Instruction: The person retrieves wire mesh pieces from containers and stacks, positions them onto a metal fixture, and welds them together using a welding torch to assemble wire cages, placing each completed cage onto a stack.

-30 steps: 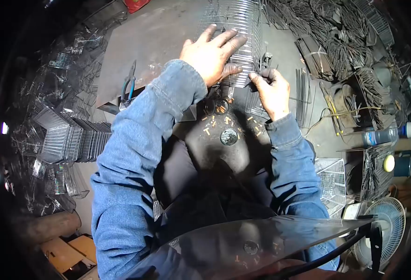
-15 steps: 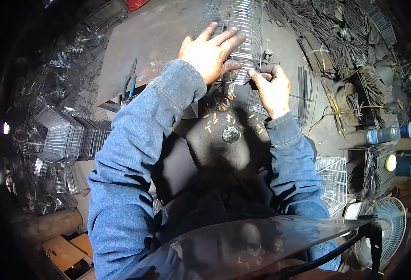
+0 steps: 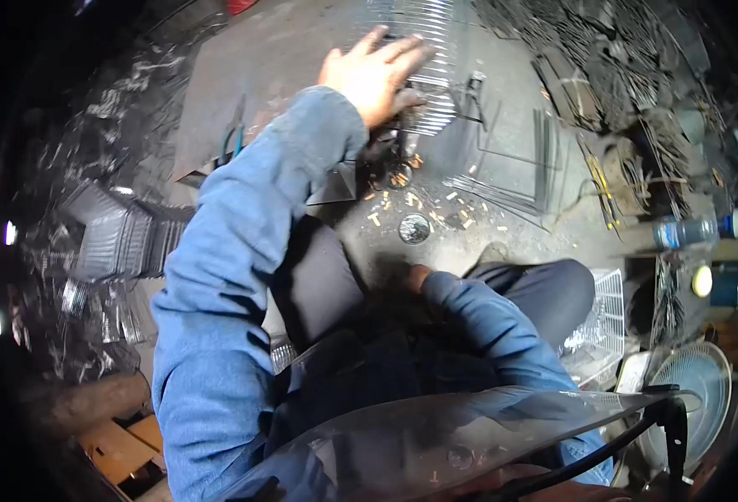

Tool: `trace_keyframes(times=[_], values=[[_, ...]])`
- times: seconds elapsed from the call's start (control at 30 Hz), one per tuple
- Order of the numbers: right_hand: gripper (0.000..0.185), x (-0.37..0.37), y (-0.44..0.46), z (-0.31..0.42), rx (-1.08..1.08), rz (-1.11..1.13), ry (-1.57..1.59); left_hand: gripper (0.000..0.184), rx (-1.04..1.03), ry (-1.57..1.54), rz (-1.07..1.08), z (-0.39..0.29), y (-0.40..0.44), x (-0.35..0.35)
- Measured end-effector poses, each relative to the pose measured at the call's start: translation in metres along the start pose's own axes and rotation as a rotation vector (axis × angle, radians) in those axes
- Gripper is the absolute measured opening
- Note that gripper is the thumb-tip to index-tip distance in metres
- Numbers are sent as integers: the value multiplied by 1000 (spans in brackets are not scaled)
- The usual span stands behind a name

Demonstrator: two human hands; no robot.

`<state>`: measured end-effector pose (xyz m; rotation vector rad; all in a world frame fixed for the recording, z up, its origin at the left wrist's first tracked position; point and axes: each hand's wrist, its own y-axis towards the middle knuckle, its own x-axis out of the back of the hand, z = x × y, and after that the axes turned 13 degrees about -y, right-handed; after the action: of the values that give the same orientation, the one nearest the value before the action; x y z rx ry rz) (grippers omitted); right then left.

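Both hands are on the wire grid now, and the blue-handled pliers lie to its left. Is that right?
Not quite: in the head view, only the left hand is on the wire grid; the right hand is away from it, lower in the picture. The blue-handled pliers do lie to the grid's left.

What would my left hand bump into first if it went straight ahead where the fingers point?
Probably more bars of the wire rack: the left hand is already spread over it. It might slide just above them, since the height is hard to tell.
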<state>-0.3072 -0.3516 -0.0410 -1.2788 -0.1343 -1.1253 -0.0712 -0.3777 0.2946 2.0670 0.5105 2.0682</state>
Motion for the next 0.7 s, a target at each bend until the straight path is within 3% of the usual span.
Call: trace_keyframes(times=[0.07,0.13,0.17,0.23,0.3,0.4,0.47,0.5,0.6,0.7], values=[[33,19,-16,17,6,-78,16,67,21,31,6,-2,0,2],[29,85,-70,39,35,-110,184,67,17,-4,8,2,0,1],[32,73,-61,12,262,-260,315,67,20,-13,21,3,-1,2],[49,160,-161,53,-1,-161,707,67,7,-23,19,6,-2,4],[66,187,-220,49,93,-164,890,67,10,-19,13,11,-4,2],[68,193,-287,34,216,-320,1107,68,-8,3,-2,10,-2,-1],[68,186,-296,15,465,-475,1361,68,7,18,8,7,-2,2],[68,200,-300,25,428,-579,1382,69,-7,6,7,7,-2,2],[46,238,-296,25,330,-671,1377,69,-34,-16,14,10,-1,-1],[35,245,-289,26,250,-630,1272,69,-9,25,43,7,-3,4]])
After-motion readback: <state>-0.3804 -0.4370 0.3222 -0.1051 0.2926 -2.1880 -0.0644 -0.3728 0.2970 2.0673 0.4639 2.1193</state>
